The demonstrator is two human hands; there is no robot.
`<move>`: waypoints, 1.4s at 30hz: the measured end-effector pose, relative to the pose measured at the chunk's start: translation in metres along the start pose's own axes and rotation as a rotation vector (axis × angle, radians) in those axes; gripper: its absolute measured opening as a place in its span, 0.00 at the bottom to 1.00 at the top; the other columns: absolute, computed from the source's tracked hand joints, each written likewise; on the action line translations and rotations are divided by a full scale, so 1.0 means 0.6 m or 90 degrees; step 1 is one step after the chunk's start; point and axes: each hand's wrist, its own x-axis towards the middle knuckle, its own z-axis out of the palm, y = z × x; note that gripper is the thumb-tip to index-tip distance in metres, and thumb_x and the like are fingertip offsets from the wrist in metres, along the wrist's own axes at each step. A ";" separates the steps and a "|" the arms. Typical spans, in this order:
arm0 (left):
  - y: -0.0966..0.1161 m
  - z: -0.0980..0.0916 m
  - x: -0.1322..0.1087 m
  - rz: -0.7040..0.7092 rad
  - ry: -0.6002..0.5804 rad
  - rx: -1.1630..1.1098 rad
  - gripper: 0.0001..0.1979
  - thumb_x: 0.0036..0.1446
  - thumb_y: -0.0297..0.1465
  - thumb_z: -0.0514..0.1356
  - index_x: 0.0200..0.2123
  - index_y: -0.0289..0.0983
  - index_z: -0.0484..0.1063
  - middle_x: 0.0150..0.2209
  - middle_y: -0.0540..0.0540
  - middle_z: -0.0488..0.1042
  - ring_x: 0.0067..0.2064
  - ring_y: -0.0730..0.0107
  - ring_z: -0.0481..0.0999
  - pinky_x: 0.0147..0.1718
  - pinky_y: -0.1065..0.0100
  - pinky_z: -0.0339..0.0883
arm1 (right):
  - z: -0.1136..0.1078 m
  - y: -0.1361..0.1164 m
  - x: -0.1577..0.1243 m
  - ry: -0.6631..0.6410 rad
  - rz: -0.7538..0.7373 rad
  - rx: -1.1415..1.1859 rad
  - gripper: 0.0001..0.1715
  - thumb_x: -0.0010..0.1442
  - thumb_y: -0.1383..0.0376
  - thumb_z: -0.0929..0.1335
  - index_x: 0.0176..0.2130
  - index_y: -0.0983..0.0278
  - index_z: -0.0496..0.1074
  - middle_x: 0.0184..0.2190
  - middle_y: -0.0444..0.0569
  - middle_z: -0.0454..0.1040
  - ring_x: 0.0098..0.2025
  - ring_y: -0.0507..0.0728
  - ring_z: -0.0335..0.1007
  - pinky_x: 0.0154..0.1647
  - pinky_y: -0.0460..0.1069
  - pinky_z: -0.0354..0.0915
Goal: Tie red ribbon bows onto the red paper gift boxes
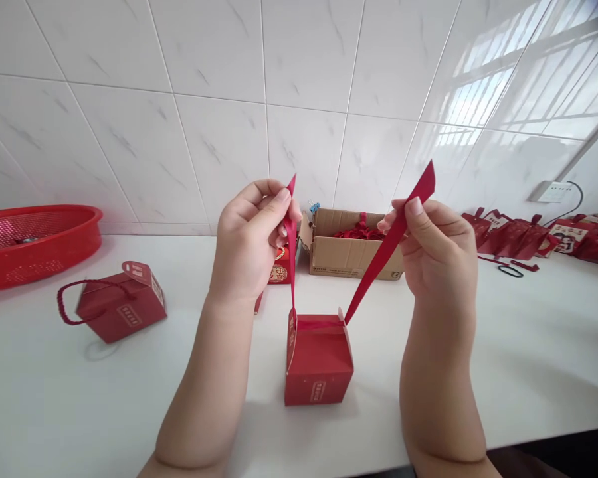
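Note:
A small red gift box with pale lettering stands on the white table between my forearms. A red ribbon runs through the tops of its two raised side flaps, and both ends rise from it. My left hand pinches one end between thumb and fingers, above and left of the box. The other end is pinched in my right hand, with a slanted tip poking out above the thumb. Both lengths look stretched upward, spreading in a V.
At left sit a red box with a rope handle and a red plastic basket. An open cardboard box holding red ribbons stands by the tiled wall. Several red gift bags and dark-handled scissors lie at right.

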 end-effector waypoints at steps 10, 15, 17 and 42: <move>0.001 -0.002 -0.014 0.065 0.043 0.027 0.06 0.52 0.34 0.66 0.32 0.40 0.72 0.28 0.50 0.69 0.29 0.75 0.71 0.22 0.74 0.61 | 0.022 -0.014 -0.025 -0.034 0.014 0.024 0.07 0.54 0.57 0.72 0.30 0.57 0.78 0.29 0.44 0.78 0.35 0.55 0.75 0.39 0.53 0.72; 0.005 0.003 -0.021 0.108 0.058 0.033 0.07 0.51 0.34 0.66 0.32 0.40 0.73 0.30 0.49 0.71 0.33 0.73 0.73 0.26 0.74 0.66 | 0.029 -0.018 -0.031 -0.052 0.029 0.022 0.08 0.54 0.57 0.72 0.29 0.58 0.79 0.29 0.45 0.78 0.35 0.56 0.75 0.38 0.53 0.72; 0.008 0.002 -0.023 0.132 0.078 0.049 0.07 0.51 0.35 0.67 0.32 0.40 0.73 0.30 0.50 0.71 0.35 0.72 0.74 0.27 0.74 0.68 | 0.032 -0.018 -0.031 -0.054 0.032 0.023 0.08 0.53 0.57 0.73 0.29 0.59 0.79 0.28 0.44 0.78 0.34 0.56 0.75 0.37 0.53 0.72; 0.007 -0.005 -0.014 0.149 0.127 0.067 0.14 0.47 0.34 0.69 0.35 0.43 0.68 0.29 0.53 0.75 0.30 0.73 0.73 0.27 0.69 0.65 | 0.034 0.025 -0.011 0.122 -0.032 0.035 0.13 0.50 0.55 0.74 0.35 0.59 0.78 0.34 0.45 0.78 0.39 0.56 0.75 0.42 0.53 0.72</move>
